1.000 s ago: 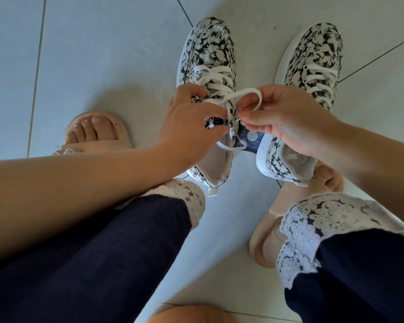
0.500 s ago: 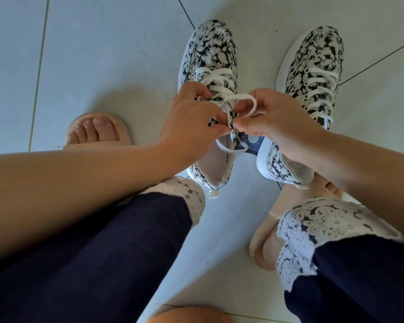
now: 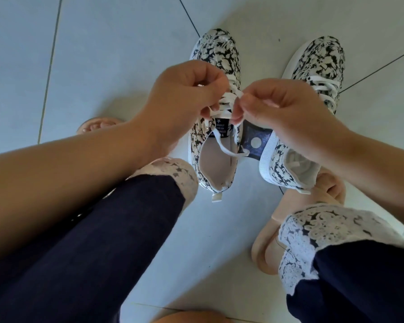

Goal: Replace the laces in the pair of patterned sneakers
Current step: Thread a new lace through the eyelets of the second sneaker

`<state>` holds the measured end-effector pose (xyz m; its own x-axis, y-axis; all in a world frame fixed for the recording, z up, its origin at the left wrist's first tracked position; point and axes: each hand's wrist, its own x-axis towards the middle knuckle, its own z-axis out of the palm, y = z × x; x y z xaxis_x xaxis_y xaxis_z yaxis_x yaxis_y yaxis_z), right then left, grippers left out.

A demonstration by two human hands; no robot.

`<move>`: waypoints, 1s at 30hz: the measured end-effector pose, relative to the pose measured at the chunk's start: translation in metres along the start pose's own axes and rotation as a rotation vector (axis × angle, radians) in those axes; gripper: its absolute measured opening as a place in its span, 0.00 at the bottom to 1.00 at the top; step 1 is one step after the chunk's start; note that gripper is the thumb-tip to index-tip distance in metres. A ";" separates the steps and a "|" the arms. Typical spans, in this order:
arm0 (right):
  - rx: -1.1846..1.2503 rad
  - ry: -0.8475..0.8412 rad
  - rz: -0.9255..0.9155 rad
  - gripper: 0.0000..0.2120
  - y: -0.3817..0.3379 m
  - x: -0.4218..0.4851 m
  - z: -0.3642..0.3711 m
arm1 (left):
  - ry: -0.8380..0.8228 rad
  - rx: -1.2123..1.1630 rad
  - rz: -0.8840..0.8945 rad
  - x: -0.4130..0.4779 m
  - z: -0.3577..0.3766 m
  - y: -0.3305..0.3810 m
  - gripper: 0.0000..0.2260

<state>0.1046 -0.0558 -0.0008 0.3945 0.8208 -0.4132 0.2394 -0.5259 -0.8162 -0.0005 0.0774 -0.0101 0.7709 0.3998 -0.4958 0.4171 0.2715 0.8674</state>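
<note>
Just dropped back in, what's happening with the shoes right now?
A person is crouched over two patterned sneakers on a tiled floor. The left hand and right hand each pinch the white lace above the tongue of the left-side sneaker, apparently tying it. A loose stretch of lace hangs into that shoe's opening. The other sneaker stands beside it, laced and untouched.
</note>
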 end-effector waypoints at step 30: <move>0.223 0.187 0.350 0.10 0.032 0.015 0.015 | 0.027 0.001 -0.407 0.003 -0.020 -0.029 0.07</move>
<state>0.1044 -0.0569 -0.0394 0.5758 0.5374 -0.6162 -0.1251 -0.6869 -0.7159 -0.0201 0.0879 -0.0379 0.5301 0.2828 -0.7994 0.6856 0.4118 0.6003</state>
